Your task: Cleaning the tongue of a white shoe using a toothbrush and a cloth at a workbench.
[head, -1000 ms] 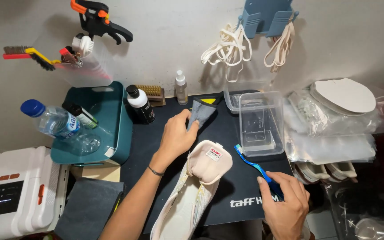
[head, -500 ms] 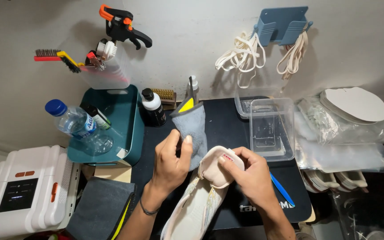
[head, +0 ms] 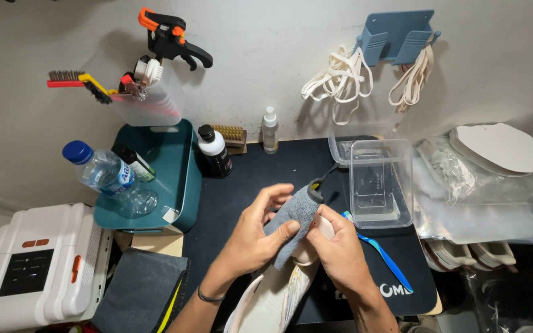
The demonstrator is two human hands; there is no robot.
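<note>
The blue toothbrush (head: 377,250) now lies dropped on the black mat (head: 248,185), and both hands have closed over the grey cloth (head: 291,222). The left hand (head: 254,237) pinches it between thumb and fingers, while the right hand (head: 340,259) presses it against the white shoe (head: 272,296), so brushing has given way to wiping

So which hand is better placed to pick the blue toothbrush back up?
Probably the right hand: the toothbrush lies just beside it on the mat, while the left hand grips the cloth on the far side.
</note>
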